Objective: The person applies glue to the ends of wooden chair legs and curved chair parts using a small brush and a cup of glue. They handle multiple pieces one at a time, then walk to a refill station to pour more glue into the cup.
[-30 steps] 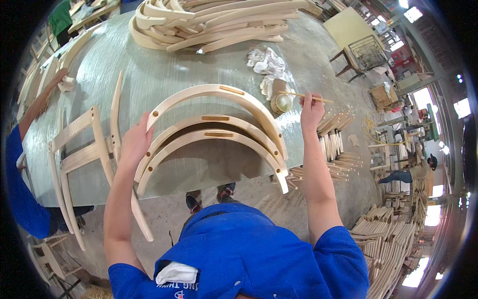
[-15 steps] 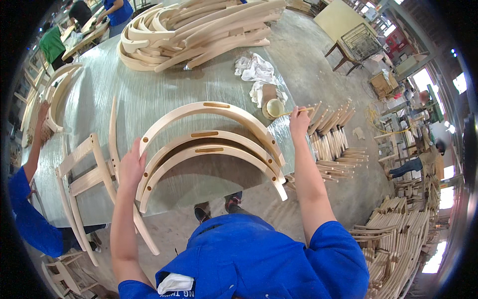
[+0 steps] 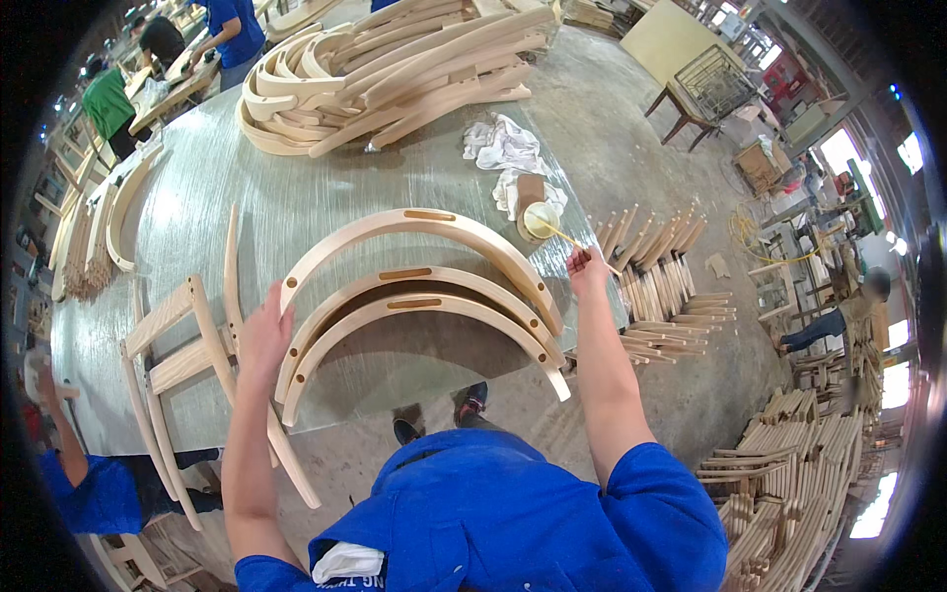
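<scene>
Three curved pale wooden rails lie nested on the plastic-covered table [image 3: 296, 197]: an outer arch [image 3: 424, 222], a middle arch [image 3: 414, 278] and an inner arch [image 3: 434, 308], each with a slot near its top. My left hand [image 3: 264, 335] rests flat on the left ends of the arches. My right hand [image 3: 589, 264] is closed on a thin stick [image 3: 570, 239] whose far tip sits in a small round cup of pale glue [image 3: 540, 219] at the table's right edge.
A wooden chair-frame part [image 3: 182, 365] lies left of my hand. A big heap of curved rails [image 3: 395, 69] fills the far table, with white rags [image 3: 503, 148] beside it. Stacks of wooden pieces [image 3: 661, 286] cover the floor on the right. Other people work at the left and far left.
My right hand has drawn back from the cup toward the arches' right side, still gripping the stick. The left hand stays on the arch ends. The view has tilted, showing more of the far table.
</scene>
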`<state>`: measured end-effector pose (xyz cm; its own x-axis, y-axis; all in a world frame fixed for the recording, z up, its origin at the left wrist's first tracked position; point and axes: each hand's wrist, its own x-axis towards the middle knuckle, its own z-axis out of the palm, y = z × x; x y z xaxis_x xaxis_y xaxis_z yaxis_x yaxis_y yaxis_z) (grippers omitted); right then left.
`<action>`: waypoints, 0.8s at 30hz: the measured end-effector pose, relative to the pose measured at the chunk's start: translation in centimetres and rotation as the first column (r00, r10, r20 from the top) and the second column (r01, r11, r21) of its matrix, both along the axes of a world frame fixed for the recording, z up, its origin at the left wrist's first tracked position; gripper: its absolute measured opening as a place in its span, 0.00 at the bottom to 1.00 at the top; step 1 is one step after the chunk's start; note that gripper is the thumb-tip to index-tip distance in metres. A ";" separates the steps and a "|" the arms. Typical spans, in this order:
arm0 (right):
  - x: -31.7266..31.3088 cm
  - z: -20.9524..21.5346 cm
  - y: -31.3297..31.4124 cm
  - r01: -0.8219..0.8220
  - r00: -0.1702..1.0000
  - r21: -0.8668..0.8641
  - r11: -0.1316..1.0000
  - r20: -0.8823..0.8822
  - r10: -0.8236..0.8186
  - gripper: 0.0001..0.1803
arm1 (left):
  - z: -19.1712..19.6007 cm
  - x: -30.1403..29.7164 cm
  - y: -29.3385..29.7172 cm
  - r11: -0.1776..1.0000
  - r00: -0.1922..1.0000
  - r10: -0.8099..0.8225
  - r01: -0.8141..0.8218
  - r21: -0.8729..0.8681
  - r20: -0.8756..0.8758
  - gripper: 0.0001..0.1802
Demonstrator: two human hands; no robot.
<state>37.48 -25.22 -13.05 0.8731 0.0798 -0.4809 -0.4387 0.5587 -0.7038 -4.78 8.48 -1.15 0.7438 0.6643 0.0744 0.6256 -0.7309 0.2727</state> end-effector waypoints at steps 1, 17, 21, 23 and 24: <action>-0.1 -0.1 -0.4 -0.004 1.000 0.024 1.000 -0.004 0.004 0.10 | 0.0 0.1 0.0 1.000 1.000 -0.004 0.004 -0.003 0.007 0.23; -7.5 13.4 11.1 -0.182 0.464 -0.515 0.837 0.706 0.535 0.09 | 4.2 1.4 -0.7 0.998 0.999 -0.033 0.034 0.046 -0.022 0.23; -8.7 13.4 12.9 -0.074 0.354 -0.659 0.749 0.684 0.637 0.11 | 4.4 1.2 -0.8 0.998 0.999 -0.033 0.035 0.051 -0.028 0.23; -8.6 13.1 13.0 0.001 0.326 -0.708 0.707 0.668 0.669 0.12 | 4.7 1.3 -1.2 0.999 0.999 -0.029 0.030 0.042 -0.040 0.23; -8.6 12.9 13.2 0.020 0.316 -0.725 0.688 0.657 0.684 0.12 | 4.9 1.3 -1.3 0.999 0.998 -0.026 0.028 0.039 -0.049 0.23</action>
<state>28.83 -12.06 -0.14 0.7340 0.5352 0.4181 0.5400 -0.0865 -0.8372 -3.47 7.13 3.71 0.7645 0.6415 0.0634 0.6176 -0.7570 0.2131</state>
